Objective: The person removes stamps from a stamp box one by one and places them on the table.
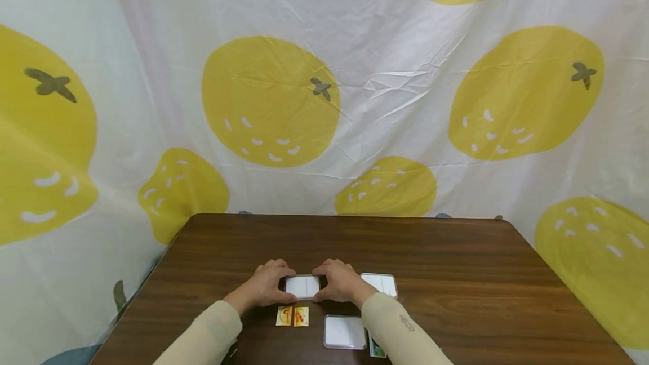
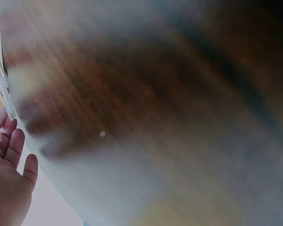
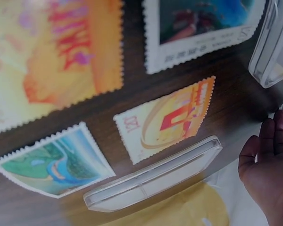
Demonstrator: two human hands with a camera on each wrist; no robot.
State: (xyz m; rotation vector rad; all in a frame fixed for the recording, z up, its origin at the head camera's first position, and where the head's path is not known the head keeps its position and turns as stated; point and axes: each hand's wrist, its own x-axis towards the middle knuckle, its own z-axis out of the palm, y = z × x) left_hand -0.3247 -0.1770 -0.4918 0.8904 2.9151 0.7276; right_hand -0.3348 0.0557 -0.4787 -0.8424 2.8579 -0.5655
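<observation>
A small clear plastic case (image 1: 302,286) with a white inside lies between my two hands. Its left end is gripped by my left hand (image 1: 267,283), thumb at the near edge and fingers at the far edge. My right hand (image 1: 341,280) grips the right end the same way. In the left wrist view, fingertips meet the thin edge of the case (image 2: 4,92). Just in front of the hands, two orange-yellow postage stamps (image 1: 292,316) lie side by side on the table. The right wrist view shows the right fingers (image 3: 267,136) at a clear edge, partly cut off.
A second clear case (image 1: 350,332) lies nearer me, and a third (image 1: 382,283) sits beyond my right wrist, partly covered. A green-blue stamp (image 1: 377,348) shows beside the right sleeve. Everything lies on a dark wooden table (image 1: 456,275), with a fruit-print cloth (image 1: 385,100) hanging behind.
</observation>
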